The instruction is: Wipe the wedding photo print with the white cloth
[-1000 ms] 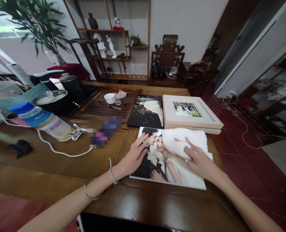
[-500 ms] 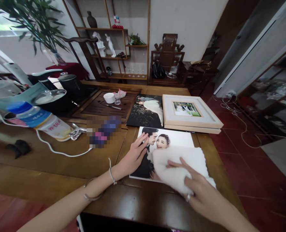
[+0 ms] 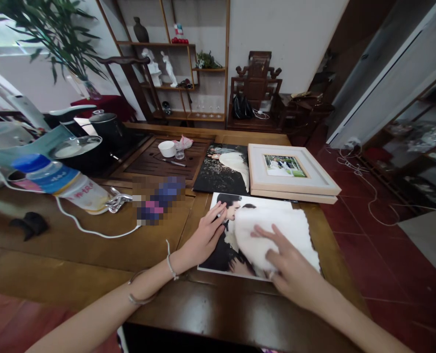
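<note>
A large photo print (image 3: 218,257) of a couple lies on the wooden table in front of me. My left hand (image 3: 207,234) rests on its left side, fingers stretched out flat and holding nothing. A white fluffy cloth (image 3: 287,225) covers much of the print's right half. My right hand (image 3: 289,267) holds this cloth against the print, with fingers on top of it and a ring showing. Under the cloth, part of the picture is hidden. Just beyond lie a dark photo print (image 3: 221,171) with a white dress and stacked pale wooden picture frames (image 3: 293,171).
A wooden tea tray (image 3: 147,164) carries a white cup (image 3: 166,148). Leftward are a blue-capped bottle (image 3: 63,181), a glass-lidded pot (image 3: 76,157), a white cable (image 3: 92,234) and a black object (image 3: 30,225). A wooden chair (image 3: 254,93) stands behind the table.
My right hand has moved up and slightly left with the white cloth, which now covers the second face on the print and uncovers more near the bottom edge. My left hand stays put.
</note>
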Motion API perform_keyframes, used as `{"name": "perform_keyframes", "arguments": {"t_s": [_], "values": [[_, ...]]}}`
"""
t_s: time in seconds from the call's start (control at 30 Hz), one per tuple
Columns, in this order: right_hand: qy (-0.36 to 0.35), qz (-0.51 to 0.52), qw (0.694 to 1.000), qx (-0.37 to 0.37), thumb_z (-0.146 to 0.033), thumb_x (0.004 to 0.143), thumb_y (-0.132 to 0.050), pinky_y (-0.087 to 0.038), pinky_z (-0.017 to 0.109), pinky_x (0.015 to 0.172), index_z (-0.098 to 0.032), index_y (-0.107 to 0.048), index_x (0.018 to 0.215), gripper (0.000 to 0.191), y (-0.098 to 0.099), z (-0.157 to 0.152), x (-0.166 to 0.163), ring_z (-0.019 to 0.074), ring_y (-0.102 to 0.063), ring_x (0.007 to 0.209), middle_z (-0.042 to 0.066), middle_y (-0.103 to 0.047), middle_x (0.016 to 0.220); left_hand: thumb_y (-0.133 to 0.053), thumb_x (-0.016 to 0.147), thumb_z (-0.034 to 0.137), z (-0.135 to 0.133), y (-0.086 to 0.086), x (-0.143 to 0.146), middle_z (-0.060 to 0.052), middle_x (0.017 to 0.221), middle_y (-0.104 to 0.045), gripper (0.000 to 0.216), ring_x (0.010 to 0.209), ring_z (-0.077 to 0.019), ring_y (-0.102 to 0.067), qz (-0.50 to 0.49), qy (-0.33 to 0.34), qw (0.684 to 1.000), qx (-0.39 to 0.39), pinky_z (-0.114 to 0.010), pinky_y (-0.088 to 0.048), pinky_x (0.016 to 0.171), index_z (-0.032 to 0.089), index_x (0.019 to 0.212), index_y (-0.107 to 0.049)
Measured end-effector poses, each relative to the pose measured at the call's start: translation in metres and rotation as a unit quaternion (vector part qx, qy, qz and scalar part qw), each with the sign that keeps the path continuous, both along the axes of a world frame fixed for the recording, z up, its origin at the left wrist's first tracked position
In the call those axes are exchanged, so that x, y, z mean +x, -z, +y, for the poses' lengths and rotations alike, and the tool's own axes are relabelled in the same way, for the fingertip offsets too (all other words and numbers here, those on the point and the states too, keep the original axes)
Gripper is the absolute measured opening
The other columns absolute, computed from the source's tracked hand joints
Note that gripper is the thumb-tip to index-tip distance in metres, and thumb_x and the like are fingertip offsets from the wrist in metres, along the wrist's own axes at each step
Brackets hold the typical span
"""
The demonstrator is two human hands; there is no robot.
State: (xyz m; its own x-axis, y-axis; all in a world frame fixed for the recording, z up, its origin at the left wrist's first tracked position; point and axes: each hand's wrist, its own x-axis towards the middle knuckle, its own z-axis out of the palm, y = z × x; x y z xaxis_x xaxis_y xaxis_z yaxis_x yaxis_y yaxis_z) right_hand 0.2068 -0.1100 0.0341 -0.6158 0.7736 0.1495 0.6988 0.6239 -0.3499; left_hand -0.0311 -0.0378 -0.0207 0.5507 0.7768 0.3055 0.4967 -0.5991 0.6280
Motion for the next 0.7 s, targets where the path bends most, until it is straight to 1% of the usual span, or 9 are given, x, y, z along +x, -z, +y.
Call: {"name": "perform_keyframes", "arguments": {"t_s": [0.1,0.2,0.3,0.37,0.43,0.5,0.6,0.63,0.7], "values": [[-0.051,0.005,0.998,-0.027,-0.001,0.057,-0.044,-0.014,0.055,0.111,-0.014,-0.058,0.074,0.025,-0.002,-0.031,-0.011,0.0273,-0.021,0.135,0.016,-0.045,0.135,-0.031,0.096,0.019,0.001,0.002,0.000,-0.005,0.150,-0.023,0.048,0.140,-0.0232,-0.014,0.001,0.001,1.000,0.003,-0.050,-0.022,0.112,0.029,0.142,-0.022],[-0.074,0.012,0.996,-0.040,-0.002,0.057,-0.045,-0.015,0.053,0.111,-0.015,-0.060,0.078,0.029,-0.005,-0.038,-0.013,0.0250,-0.023,0.135,0.012,-0.047,0.134,-0.031,0.096,0.018,0.001,0.003,-0.001,-0.005,0.150,-0.022,0.048,0.140,-0.0232,-0.014,0.002,0.002,1.000,0.005,-0.050,-0.023,0.111,0.030,0.142,-0.022],[-0.050,0.011,0.998,-0.048,-0.002,0.060,-0.045,-0.020,0.049,0.112,-0.015,-0.059,0.077,0.026,-0.008,-0.021,-0.006,0.0230,-0.030,0.132,0.015,-0.051,0.130,-0.032,0.096,0.018,0.001,0.002,-0.001,-0.006,0.150,-0.023,0.048,0.140,-0.0232,-0.015,-0.001,0.002,1.000,0.004,-0.050,-0.023,0.111,0.029,0.142,-0.022],[-0.024,0.004,0.999,-0.033,-0.003,0.064,-0.045,-0.025,0.049,0.109,-0.015,-0.058,0.076,0.021,-0.008,-0.001,-0.001,0.0250,-0.035,0.130,0.018,-0.052,0.127,-0.032,0.096,0.018,0.001,0.002,-0.001,-0.006,0.150,-0.024,0.048,0.140,-0.0226,-0.015,-0.003,0.002,1.000,0.002,-0.049,-0.022,0.111,0.029,0.142,-0.023],[0.003,-0.001,1.000,-0.001,-0.006,0.071,-0.045,-0.032,0.051,0.105,-0.015,-0.058,0.077,0.017,-0.008,0.019,0.004,0.0283,-0.041,0.125,0.019,-0.054,0.124,-0.032,0.096,0.019,0.001,0.002,-0.001,-0.007,0.149,-0.025,0.048,0.140,-0.0219,-0.015,-0.005,0.002,1.000,0.002,-0.048,-0.022,0.112,0.028,0.142,-0.024],[0.033,-0.004,0.999,0.027,-0.006,0.074,-0.044,-0.039,0.050,0.098,-0.016,-0.056,0.077,0.016,-0.008,0.038,0.008,0.0298,-0.049,0.117,0.017,-0.059,0.116,-0.031,0.096,0.019,0.001,0.001,-0.001,-0.007,0.149,-0.026,0.047,0.139,-0.0217,-0.016,-0.007,0.003,1.000,0.003,-0.048,-0.022,0.112,0.028,0.142,-0.024],[0.065,-0.012,0.997,0.033,-0.003,0.071,-0.044,-0.044,0.045,0.092,-0.019,-0.055,0.076,0.020,-0.009,0.058,0.010,0.0280,-0.058,0.105,0.010,-0.066,0.097,-0.031,0.096,0.020,0.000,0.001,0.000,-0.007,0.148,-0.026,0.047,0.139,-0.0219,-0.017,-0.013,0.004,1.000,0.006,-0.048,-0.023,0.112,0.028,0.142,-0.024],[0.069,-0.013,0.997,0.030,-0.002,0.071,-0.044,-0.045,0.045,0.092,-0.019,-0.055,0.077,0.022,-0.009,0.062,0.010,0.0273,-0.058,0.103,0.009,-0.066,0.095,-0.031,0.096,0.020,0.000,0.001,0.000,-0.007,0.148,-0.026,0.047,0.139,-0.0219,-0.017,-0.016,0.004,1.000,0.007,-0.048,-0.023,0.112,0.029,0.142,-0.023],[0.068,-0.011,0.997,0.030,-0.002,0.073,-0.044,-0.041,0.047,0.096,-0.019,-0.055,0.078,0.021,-0.008,0.064,0.009,0.0272,-0.056,0.108,0.010,-0.065,0.100,-0.031,0.096,0.019,0.000,0.001,0.000,-0.007,0.149,-0.025,0.048,0.139,-0.0217,-0.017,-0.019,0.003,1.000,0.010,-0.048,-0.023,0.112,0.029,0.142,-0.022]]}}
